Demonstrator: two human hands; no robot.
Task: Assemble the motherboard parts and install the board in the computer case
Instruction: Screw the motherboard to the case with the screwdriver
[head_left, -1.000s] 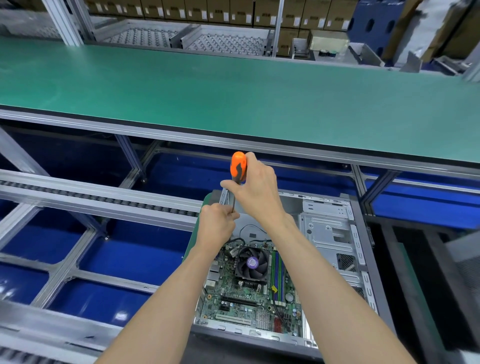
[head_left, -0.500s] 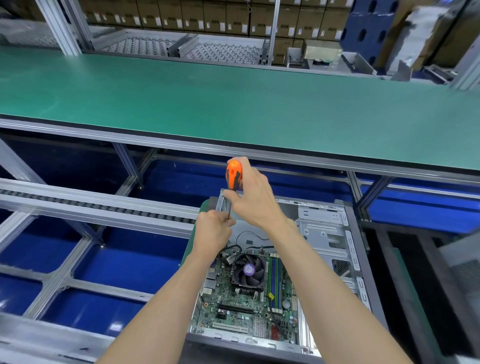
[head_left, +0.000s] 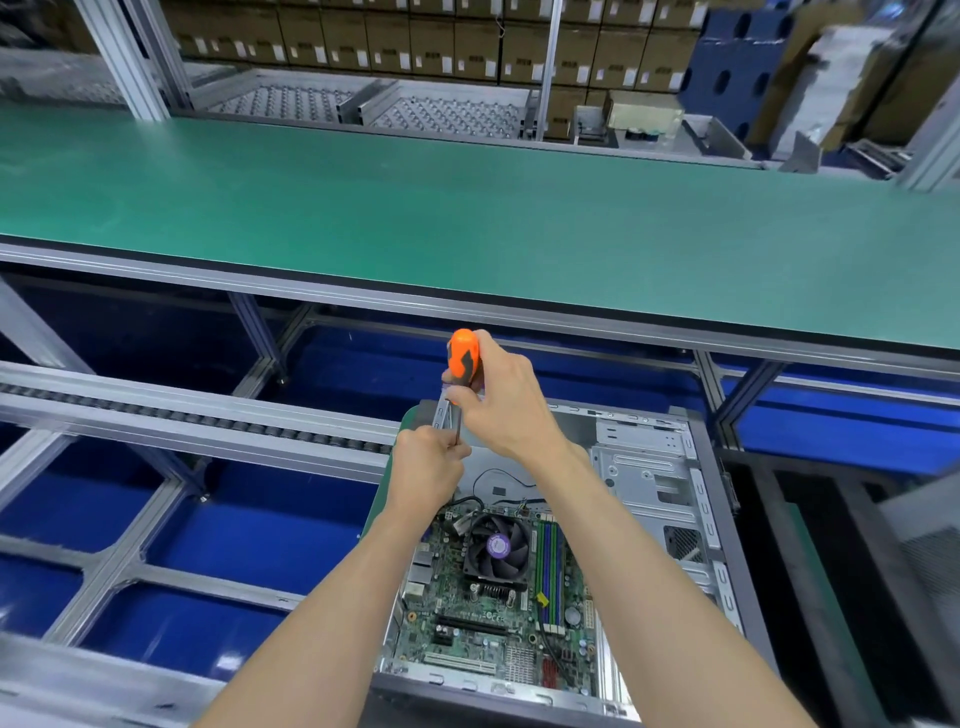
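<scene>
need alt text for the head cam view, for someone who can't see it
A person's right hand grips an orange-handled screwdriver upright while the left hand pinches its shaft, above an open computer case with the motherboard inside. A green workbench stretches beyond.

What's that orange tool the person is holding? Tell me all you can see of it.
It is a screwdriver with a chunky orange handle marked with black inlays, plastic or rubber by its look, and a thin grey metal shaft. It stands nearly upright, handle on top, over the far left corner of the open case. The right hand grips the handle. The left hand pinches the lower shaft and hides the tip.
</scene>
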